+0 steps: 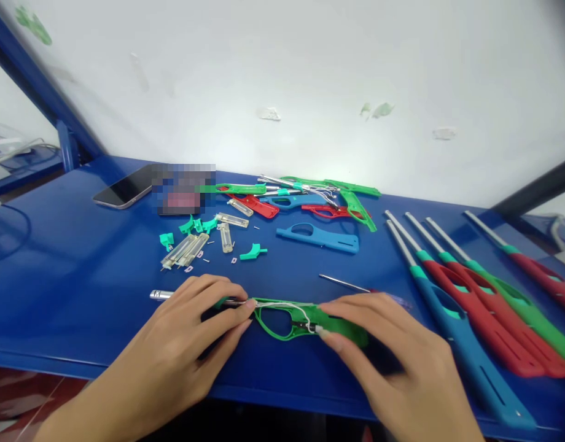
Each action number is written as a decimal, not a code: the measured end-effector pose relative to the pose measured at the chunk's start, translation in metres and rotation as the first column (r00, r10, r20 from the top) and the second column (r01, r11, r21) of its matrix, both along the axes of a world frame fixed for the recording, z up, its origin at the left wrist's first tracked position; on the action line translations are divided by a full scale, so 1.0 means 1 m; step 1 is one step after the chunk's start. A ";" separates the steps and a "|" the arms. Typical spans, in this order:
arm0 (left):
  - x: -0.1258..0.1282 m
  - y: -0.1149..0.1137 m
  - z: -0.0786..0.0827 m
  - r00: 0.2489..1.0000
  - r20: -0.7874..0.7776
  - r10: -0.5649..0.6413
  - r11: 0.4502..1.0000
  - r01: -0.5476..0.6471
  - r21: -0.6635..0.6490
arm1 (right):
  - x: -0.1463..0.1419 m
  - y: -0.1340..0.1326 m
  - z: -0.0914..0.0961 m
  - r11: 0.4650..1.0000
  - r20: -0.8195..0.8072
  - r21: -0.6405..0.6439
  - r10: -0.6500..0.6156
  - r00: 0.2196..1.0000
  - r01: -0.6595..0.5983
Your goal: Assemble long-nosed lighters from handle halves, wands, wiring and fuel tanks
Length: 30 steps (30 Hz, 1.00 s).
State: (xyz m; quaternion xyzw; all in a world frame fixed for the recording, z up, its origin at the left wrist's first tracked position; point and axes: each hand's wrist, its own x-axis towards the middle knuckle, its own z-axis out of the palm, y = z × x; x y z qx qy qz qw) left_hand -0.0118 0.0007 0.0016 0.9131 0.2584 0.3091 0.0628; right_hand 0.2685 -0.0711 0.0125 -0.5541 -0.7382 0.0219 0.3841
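Note:
A green lighter half-shell (340, 326) lies open side up near the table's front edge, between both hands. My left hand (194, 331) is closed, thumb and fingers pinching the shell's front end and the metal tube (161, 295), which sticks out to the left. A white wire (285, 304) runs along the shell and bends down to a small black part (301, 325) behind the trigger loop. My right hand (388, 344) is closed on the shell's handle end. Its thumb touches the wire end by the black part; its index finger rests on the upper edge.
Finished-looking long lighters (476, 288) lie at the right. A thin metal rod (342, 282) lies behind my right hand. Clear fuel tanks (194, 248), teal triggers (253, 251) and a blue shell (319, 237) lie farther back. A phone (126, 186) sits back left, before the white wall.

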 end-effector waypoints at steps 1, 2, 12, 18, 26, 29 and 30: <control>0.000 0.000 0.000 1.000 0.002 -0.001 1.000 0.001 0.003 | -0.001 0.000 -0.001 1.000 0.010 0.004 0.004 1.000 -0.004; 0.000 0.000 0.000 1.000 -0.002 0.001 1.000 -0.001 0.001 | -0.003 0.000 -0.002 1.000 0.021 0.011 0.001 1.000 -0.001; -0.001 -0.001 -0.001 1.000 -0.003 0.024 1.000 -0.024 0.010 | -0.003 0.002 -0.010 1.000 0.006 -0.021 0.021 1.000 -0.021; 0.000 -0.001 0.000 1.000 0.004 0.027 0.999 -0.027 0.019 | -0.003 0.001 -0.013 0.999 -0.003 -0.028 0.015 1.000 -0.015; 0.001 -0.002 -0.001 0.999 0.024 0.035 0.999 -0.035 -0.004 | -0.006 0.001 -0.013 0.999 0.090 0.030 0.041 0.995 -0.044; 0.000 -0.002 0.000 0.999 0.026 0.032 0.999 -0.032 -0.014 | -0.009 -0.001 -0.012 0.999 0.104 0.019 0.041 0.994 -0.043; 0.000 -0.003 0.000 0.999 0.023 0.029 0.999 -0.029 -0.016 | -0.009 -0.001 -0.012 0.999 0.110 0.017 0.043 0.993 -0.045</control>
